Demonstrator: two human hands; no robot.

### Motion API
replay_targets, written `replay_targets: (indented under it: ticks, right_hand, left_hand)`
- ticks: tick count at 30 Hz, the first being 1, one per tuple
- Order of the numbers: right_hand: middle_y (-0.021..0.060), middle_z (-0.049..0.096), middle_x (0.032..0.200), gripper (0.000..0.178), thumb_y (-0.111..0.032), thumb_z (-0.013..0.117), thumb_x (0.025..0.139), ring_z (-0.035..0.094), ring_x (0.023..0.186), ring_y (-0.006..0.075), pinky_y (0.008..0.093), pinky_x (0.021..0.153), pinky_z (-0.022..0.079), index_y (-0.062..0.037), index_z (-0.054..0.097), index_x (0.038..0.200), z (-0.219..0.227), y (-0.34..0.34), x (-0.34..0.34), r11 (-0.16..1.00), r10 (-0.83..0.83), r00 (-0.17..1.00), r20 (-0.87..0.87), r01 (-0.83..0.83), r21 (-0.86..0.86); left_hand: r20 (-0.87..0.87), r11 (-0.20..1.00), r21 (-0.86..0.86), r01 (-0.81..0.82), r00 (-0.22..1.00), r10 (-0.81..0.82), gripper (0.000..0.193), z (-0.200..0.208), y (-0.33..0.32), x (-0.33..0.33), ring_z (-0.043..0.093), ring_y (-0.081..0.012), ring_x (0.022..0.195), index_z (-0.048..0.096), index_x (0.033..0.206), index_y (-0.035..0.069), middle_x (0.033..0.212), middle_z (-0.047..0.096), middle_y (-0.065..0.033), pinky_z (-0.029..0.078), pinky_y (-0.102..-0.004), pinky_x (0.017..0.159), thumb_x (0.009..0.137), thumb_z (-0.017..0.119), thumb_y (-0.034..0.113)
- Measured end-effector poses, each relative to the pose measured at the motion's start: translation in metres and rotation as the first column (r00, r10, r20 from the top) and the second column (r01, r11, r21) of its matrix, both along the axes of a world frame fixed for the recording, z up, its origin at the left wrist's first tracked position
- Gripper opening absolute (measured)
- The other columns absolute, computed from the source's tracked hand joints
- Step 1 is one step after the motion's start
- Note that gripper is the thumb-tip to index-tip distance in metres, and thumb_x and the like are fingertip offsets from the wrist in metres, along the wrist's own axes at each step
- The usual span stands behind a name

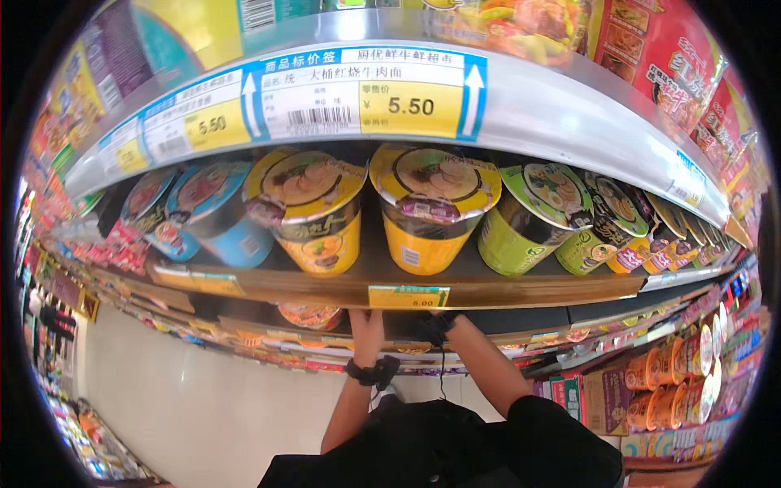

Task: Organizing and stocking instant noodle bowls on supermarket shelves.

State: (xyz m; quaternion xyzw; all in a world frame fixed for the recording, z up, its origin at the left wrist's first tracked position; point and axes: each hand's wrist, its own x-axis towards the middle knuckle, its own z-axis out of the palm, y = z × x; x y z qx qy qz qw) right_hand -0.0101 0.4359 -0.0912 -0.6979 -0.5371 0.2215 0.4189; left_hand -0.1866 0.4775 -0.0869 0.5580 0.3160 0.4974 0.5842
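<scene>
Left hand (368, 324), right hand (439, 319) — beneath shelf (529, 290), obscured

The cups (431, 213) are yellow, green and blue

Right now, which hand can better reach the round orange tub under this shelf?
Probably the left hand: it's nearer the round orange tub; the right forearm lies farther away. The shelf edge hides both hands' fingertips.
</scene>
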Motion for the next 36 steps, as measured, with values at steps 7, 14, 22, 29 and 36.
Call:
replay_targets:
  ticks: [7,14,22,29,36]
  right_hand:
    - [0.0137,0.064,0.123,0.038,-0.027,0.065,0.095,0.060,0.113,0.0230,0.0374,0.094,0.049,-0.0023,0.061,0.123,-0.005,0.008,0.001,0.985,-0.137,0.990,0.045,0.141,-0.104]
    - [0.0125,0.064,0.121,0.035,-0.025,0.064,0.096,0.059,0.113,0.0217,0.0371,0.095,0.048,-0.0017,0.062,0.122,-0.010,-0.005,0.007,0.964,-0.227,0.973,0.039,0.231,-0.135]
    - [0.0112,0.065,0.120,0.031,-0.021,0.063,0.096,0.059,0.113,0.0202,0.0366,0.097,0.047,-0.0010,0.062,0.120,0.009,-0.041,0.016,0.937,-0.344,0.937,-0.057,0.339,-0.089]
    - [0.0100,0.065,0.118,0.029,-0.018,0.062,0.097,0.058,0.112,0.0189,0.0363,0.098,0.046,-0.0004,0.063,0.119,0.087,-0.120,0.013,0.854,-0.413,0.800,-0.435,0.507,0.120]
    - [0.0096,0.051,0.139,0.058,-0.016,0.061,0.096,0.048,0.128,0.0192,0.0339,0.109,0.036,0.0000,0.037,0.145,0.125,-0.280,-0.057,0.633,-0.370,0.576,-0.729,0.731,0.256]
  left_hand:
    - [-0.326,0.986,0.092,0.138,0.940,-0.101,0.024,-0.026,0.027,0.002,0.058,-0.0243,0.104,0.059,0.115,-0.001,0.112,0.063,-0.0104,0.045,-0.0376,0.093,0.098,0.058,0.016]
    - [-0.402,0.971,-0.031,0.238,0.886,-0.230,0.032,-0.040,0.022,-0.009,0.056,-0.0202,0.110,0.056,0.123,0.000,0.123,0.061,-0.0088,0.045,-0.0350,0.094,0.097,0.063,0.018]
    - [-0.606,0.934,0.040,0.356,0.752,-0.260,0.022,0.026,-0.017,0.000,0.059,-0.0259,0.104,0.061,0.110,-0.005,0.110,0.066,-0.0141,0.045,-0.0384,0.090,0.097,0.060,0.013]
    - [-0.230,0.904,0.226,0.363,0.922,-0.312,0.034,0.052,-0.058,0.045,0.052,-0.0248,0.118,0.052,0.120,-0.006,0.126,0.055,-0.0167,0.036,-0.0345,0.104,0.096,0.064,0.014]
    - [-0.149,0.714,0.525,0.463,0.876,-0.458,0.025,0.089,-0.137,0.050,0.057,-0.0256,0.106,0.055,0.095,0.001,0.112,0.056,-0.0149,0.042,-0.0383,0.097,0.082,0.077,0.002]
